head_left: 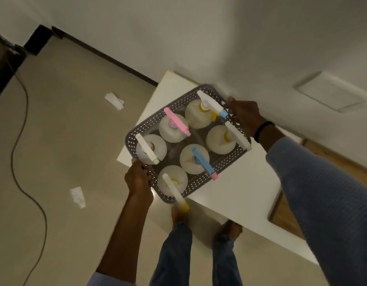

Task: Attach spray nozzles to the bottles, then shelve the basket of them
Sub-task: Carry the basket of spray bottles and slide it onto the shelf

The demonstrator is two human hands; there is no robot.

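Grey perforated plastic basket [146, 123] at the centre of the frame, over the near corner of a white table [230, 195], with one corner overhanging the table's edge; impossible to tell whether resting on the tabletop or just clear of it. Holds six white plastic bottles [197, 120] upright in two rows, each already capped, among them a pink spray nozzle [176, 121] and a blue spray nozzle [202, 159], so probably at the shelving step. Gripped at opposite ends for balance: left hand [138, 178] at lower left with fingers curled round the rim, right hand [243, 115] at upper right with fingers wrapped over the far rim. Held level, likely to stop the top-heavy bottles from tipping. Nozzles jutting past the rim on several sides, apt to catch on a shelf's sides. No shelf in view. Scraps of white paper [114, 101] on the beige floor at left, plus a dark cable [19, 162].
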